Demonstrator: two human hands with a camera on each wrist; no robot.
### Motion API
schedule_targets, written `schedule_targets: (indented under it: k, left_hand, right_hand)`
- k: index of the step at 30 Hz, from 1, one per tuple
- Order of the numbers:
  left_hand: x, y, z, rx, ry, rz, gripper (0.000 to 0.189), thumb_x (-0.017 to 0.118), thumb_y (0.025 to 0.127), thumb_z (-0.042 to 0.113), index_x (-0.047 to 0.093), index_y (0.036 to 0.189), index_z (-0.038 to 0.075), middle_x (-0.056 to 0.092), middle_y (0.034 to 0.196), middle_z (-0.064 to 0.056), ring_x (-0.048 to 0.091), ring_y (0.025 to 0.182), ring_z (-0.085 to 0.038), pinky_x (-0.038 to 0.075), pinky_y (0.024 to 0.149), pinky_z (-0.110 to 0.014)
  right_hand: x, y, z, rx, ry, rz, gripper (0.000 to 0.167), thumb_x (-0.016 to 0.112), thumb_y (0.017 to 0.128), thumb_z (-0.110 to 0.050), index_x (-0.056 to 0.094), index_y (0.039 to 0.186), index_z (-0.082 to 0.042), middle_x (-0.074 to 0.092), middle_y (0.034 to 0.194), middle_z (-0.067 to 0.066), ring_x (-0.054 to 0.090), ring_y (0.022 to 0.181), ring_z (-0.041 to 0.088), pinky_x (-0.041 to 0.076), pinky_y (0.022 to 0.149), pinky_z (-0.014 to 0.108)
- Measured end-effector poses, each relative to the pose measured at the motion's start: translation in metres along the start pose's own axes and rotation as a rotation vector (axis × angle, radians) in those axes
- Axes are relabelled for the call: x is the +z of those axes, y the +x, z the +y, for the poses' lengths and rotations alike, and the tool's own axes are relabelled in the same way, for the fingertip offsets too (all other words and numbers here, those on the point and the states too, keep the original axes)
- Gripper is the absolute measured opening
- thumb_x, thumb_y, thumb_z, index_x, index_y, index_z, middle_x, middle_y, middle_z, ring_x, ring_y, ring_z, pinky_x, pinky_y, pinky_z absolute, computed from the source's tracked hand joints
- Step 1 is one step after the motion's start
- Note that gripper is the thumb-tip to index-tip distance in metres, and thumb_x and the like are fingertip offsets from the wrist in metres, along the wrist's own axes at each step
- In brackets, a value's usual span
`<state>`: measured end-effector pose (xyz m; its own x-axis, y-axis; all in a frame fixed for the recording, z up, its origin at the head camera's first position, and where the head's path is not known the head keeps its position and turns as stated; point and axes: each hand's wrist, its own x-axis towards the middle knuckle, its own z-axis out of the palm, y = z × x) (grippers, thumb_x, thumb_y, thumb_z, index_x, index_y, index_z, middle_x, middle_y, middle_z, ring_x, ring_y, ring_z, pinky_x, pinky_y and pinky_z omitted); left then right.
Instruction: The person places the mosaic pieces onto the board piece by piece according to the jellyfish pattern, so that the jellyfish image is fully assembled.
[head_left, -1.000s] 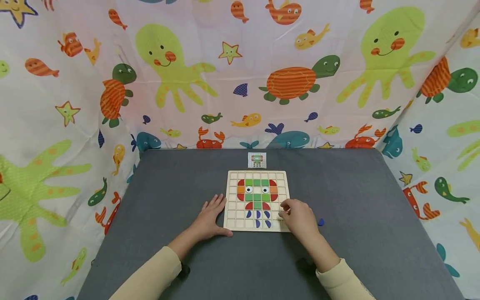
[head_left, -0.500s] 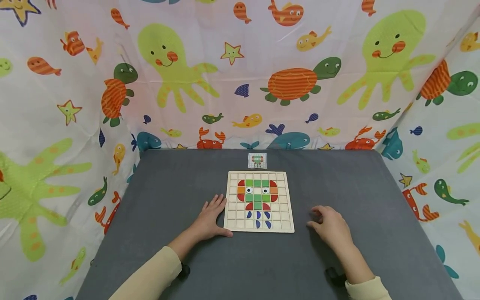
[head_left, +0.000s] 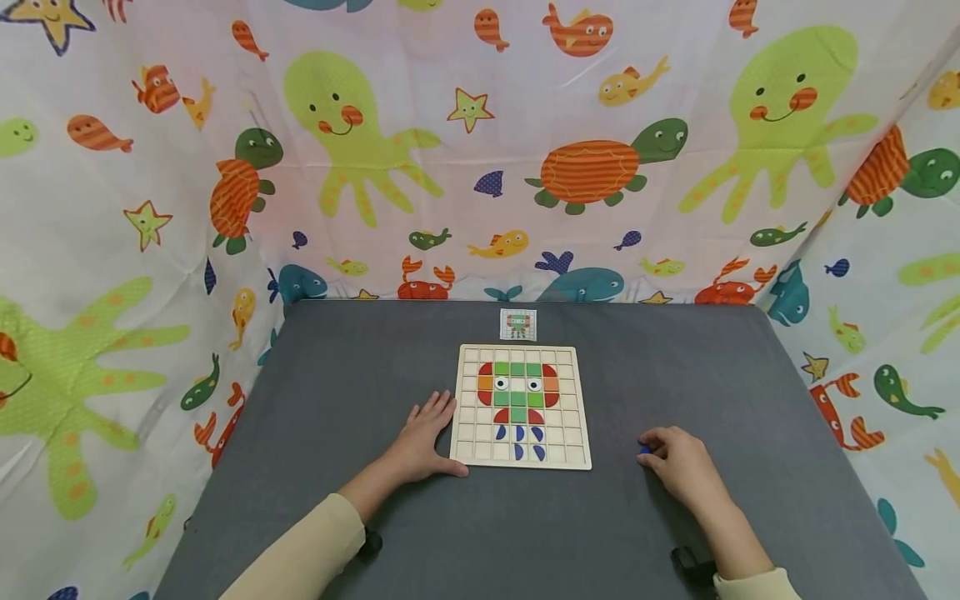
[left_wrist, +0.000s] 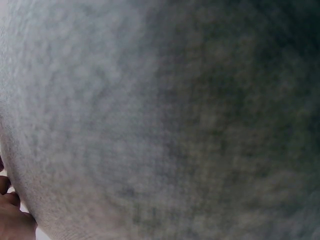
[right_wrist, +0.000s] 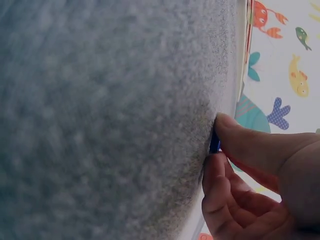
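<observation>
My right hand (head_left: 684, 468) is on the grey table to the right of a wooden grid board (head_left: 567, 402). Its thumb and fingers pinch a small blue half-round tile (right_wrist: 215, 142), seen edge-on in the right wrist view at the cloth. With fingers spread, my left hand (head_left: 420, 443) rests along the board's left edge, its thumb at the lower left corner. On the board, red, green and orange tiles form a figure with two eye tiles (head_left: 534, 384). Below them lie several blue half-round tiles (head_left: 519, 452). Only part of the left hand shows in the left wrist view.
A small printed card (head_left: 518, 325) with a similar figure lies behind the board. The grey cloth-covered table (head_left: 360, 358) is bounded at the back and sides by a curtain (head_left: 420, 100) with sea animals.
My right hand has left the board's right edge and moved right across the table, where it now pinches the blue tile. The left hand has stayed in place.
</observation>
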<state>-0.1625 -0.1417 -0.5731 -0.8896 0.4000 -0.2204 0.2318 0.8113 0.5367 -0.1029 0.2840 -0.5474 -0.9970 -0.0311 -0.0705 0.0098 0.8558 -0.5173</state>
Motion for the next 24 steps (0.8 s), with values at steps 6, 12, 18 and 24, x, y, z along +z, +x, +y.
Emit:
schedule_targets:
  k: [6,12,18,24]
  left_hand:
    - [0.000,0.000,-0.001,-0.002,0.006,-0.006,0.125,0.089,0.067,0.057,0.021,0.162,0.013,0.012,0.170,-0.004,0.004,0.158,-0.026,0.005,0.126,-0.056]
    - [0.000,0.001,-0.001,0.000,0.010,-0.001,0.125,0.089,0.067,0.057,0.021,0.162,0.013,0.012,0.170,-0.004,0.004,0.158,-0.026,0.005,0.126,-0.056]
    - [0.001,0.001,-0.002,0.001,0.023,-0.004,0.126,0.089,0.067,0.059,0.020,0.163,0.014,0.011,0.170,-0.003,0.004,0.158,-0.025,0.005,0.126,-0.055]
    - [0.001,0.000,-0.002,0.006,0.017,0.001,0.126,0.089,0.067,0.058,0.020,0.163,0.013,0.011,0.170,-0.003,0.004,0.158,-0.025,0.005,0.126,-0.055]
  right_hand:
    - [0.000,0.000,-0.003,0.035,-0.003,0.025,0.036,0.083,0.083,-0.015,0.070,0.109,0.007,0.071,0.096,0.017,0.070,0.084,0.029,0.056,0.076,0.050]
    - [0.000,-0.002,-0.003,0.063,-0.021,0.062,0.034,0.083,0.083,-0.017,0.070,0.103,0.007,0.070,0.090,0.016,0.068,0.080,0.029,0.055,0.072,0.050]
    - [0.003,-0.002,-0.003,0.028,-0.050,0.072,0.027,0.082,0.083,-0.014,0.072,0.099,0.006,0.069,0.087,0.013,0.068,0.077,0.028,0.055,0.070,0.051]
    - [0.004,0.002,-0.012,-0.019,-0.042,0.140,0.027,0.081,0.084,-0.014,0.072,0.101,0.005,0.070,0.085,0.011,0.068,0.074,0.025,0.055,0.069,0.050]
